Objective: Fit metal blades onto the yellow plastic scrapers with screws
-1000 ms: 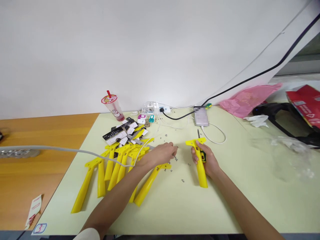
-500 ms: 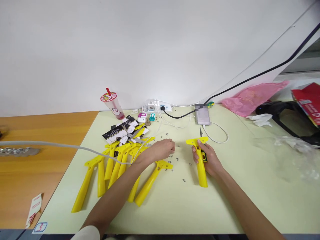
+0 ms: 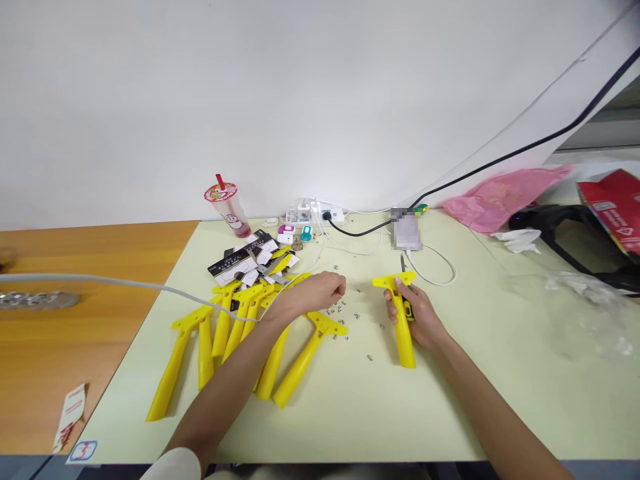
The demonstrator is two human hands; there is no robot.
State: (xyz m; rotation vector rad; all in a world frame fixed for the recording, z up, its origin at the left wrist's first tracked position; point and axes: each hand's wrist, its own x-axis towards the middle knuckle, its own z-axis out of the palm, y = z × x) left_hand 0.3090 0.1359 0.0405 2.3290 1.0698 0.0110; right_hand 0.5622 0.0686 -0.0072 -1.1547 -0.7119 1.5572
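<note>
Holds a yellow handle (image 3: 404, 340) tilted slightly in the right hand (image 3: 423, 317), with fingers wrapped around it and a screwdriver (image 3: 409, 311), to the right of scattered screws (image 3: 357, 316). Curls the left hand (image 3: 323, 291) above the table (image 3: 380, 413); impossible to tell whether pinching anything, with fingertips hidden. Risks dropping the screwdriver, through clasping two things at once, and scattering screws with a careless sweep, or snagging the white cable (image 3: 150, 286) near the left forearm. Shows a sideways "3" on a corner label (image 3: 83, 451); too small to read on cup (image 3: 231, 207) and cards (image 3: 235, 265).
</note>
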